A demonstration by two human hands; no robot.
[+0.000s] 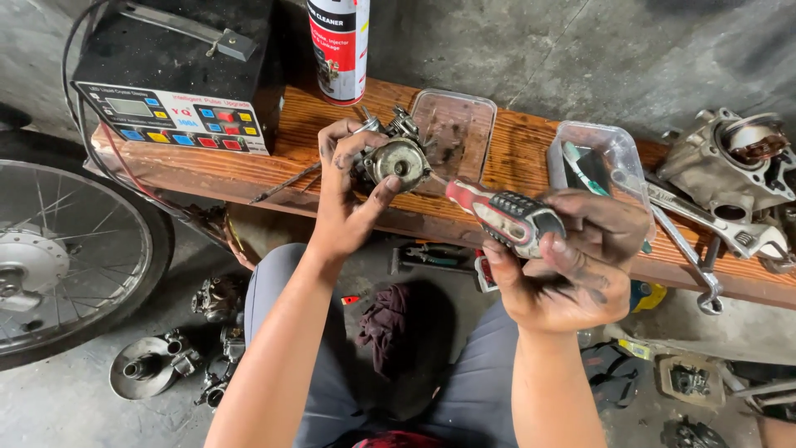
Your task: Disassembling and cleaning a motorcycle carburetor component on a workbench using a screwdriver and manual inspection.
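1. Carburetor (396,158), a small dirty metal engine part, sits at the front edge of the wooden bench (514,158).
2. The left hand (347,192) wraps around the carburetor and holds it tight.
3. The right hand (572,270) grips a screwdriver (502,214) with a red, grey and black handle.
4. The screwdriver tip touches the carburetor.
5. A clear plastic tub (454,124) lies just behind the carburetor.
6. A spray can (338,50) stands on the bench, next to a black charger box (178,83).
7. A wheel (62,249) is on the left.
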